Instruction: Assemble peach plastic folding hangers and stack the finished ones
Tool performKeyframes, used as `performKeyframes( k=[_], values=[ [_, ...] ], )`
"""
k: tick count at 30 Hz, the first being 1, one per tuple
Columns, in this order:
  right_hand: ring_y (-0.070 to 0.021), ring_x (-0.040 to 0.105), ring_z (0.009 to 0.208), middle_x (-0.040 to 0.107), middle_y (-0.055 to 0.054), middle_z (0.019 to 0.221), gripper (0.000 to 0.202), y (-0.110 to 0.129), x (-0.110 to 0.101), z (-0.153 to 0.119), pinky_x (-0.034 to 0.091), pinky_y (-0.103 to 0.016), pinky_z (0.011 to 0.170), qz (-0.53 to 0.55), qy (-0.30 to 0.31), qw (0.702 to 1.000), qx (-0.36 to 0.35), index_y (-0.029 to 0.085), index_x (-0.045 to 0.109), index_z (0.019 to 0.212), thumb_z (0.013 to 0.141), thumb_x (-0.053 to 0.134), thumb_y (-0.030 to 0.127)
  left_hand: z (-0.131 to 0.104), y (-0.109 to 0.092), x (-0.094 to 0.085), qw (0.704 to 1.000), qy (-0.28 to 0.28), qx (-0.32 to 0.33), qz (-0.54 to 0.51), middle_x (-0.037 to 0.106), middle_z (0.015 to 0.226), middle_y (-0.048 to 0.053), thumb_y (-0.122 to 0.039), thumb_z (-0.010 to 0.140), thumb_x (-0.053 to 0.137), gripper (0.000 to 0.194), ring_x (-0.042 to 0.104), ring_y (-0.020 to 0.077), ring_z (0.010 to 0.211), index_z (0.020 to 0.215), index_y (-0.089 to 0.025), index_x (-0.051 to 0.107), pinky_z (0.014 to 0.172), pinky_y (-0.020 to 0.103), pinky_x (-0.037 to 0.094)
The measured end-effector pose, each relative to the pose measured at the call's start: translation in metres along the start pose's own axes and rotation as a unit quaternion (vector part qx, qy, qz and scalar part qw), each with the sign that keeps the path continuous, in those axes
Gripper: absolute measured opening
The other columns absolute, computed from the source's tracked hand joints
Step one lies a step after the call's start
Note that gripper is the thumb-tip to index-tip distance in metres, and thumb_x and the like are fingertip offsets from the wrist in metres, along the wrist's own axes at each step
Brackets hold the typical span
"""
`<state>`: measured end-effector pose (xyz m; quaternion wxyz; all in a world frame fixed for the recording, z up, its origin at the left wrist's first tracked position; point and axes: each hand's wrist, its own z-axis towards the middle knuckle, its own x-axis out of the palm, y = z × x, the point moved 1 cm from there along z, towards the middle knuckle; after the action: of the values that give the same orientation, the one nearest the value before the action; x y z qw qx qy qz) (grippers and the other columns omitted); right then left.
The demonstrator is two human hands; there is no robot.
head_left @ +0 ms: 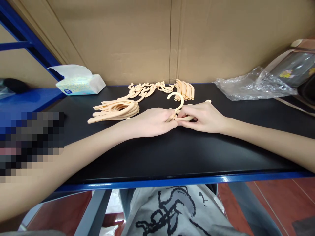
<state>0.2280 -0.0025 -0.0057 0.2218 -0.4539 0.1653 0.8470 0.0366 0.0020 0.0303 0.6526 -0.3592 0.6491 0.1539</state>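
Both hands meet over the middle of the black tabletop. My left hand is closed on the left side of a cream plastic hanger, just by the base of its hook. My right hand pinches the same hanger on the right of the hook. The hook curves up between the hands, its open side facing left. Fingers cover much of the hanger's middle. Left of my left hand lies a stack of cream hanger parts. Behind the hands are a pile of loose hooks and some short curved pieces.
A tissue pack lies at the back left beside a blue metal frame. At the back right are a crumpled clear plastic bag and a transparent bag with straps. Cardboard stands behind the table.
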Motion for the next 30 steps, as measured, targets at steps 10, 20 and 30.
performKeyframes(
  k=[10, 20, 30],
  values=[
    [-0.0114, 0.053, 0.062, 0.063, 0.001, 0.070, 0.023, -0.006, 0.000, 0.000, 0.036, -0.023, 0.059, 0.024, 0.020, 0.999, 0.007, 0.018, 0.059, 0.081, 0.088, 0.055, 0.040, -0.003, -0.001, -0.002, 0.993, 0.006, 0.042, 0.113, 0.056, 0.063, 0.001, -0.041, 0.096, 0.032, 0.036, 0.051, 0.0142, 0.051, 0.088, -0.018, 0.057, 0.051, 0.025, 0.029],
    [-0.0146, 0.056, 0.070, 0.065, 0.001, 0.071, 0.034, -0.012, -0.001, 0.002, 0.032, -0.034, 0.081, 0.058, 0.014, 0.997, 0.041, 0.020, 0.058, 0.073, 0.081, 0.060, 0.052, 0.002, 0.004, 0.007, 0.972, -0.047, 0.076, 0.215, 0.054, 0.053, 0.003, -0.044, 0.095, 0.032, 0.042, 0.052, 0.0179, 0.046, 0.082, -0.017, 0.060, 0.048, 0.027, 0.021],
    [-0.0163, 0.055, 0.076, 0.064, 0.001, 0.070, 0.034, -0.015, -0.001, 0.002, 0.030, -0.037, 0.088, 0.065, 0.024, 0.996, 0.052, 0.021, 0.060, 0.071, 0.079, 0.061, 0.055, 0.003, 0.006, 0.010, 0.966, -0.050, 0.073, 0.242, 0.059, 0.055, 0.005, -0.046, 0.095, 0.030, 0.047, 0.061, 0.0206, 0.056, 0.080, -0.017, 0.063, 0.051, 0.027, 0.027]
  ],
)
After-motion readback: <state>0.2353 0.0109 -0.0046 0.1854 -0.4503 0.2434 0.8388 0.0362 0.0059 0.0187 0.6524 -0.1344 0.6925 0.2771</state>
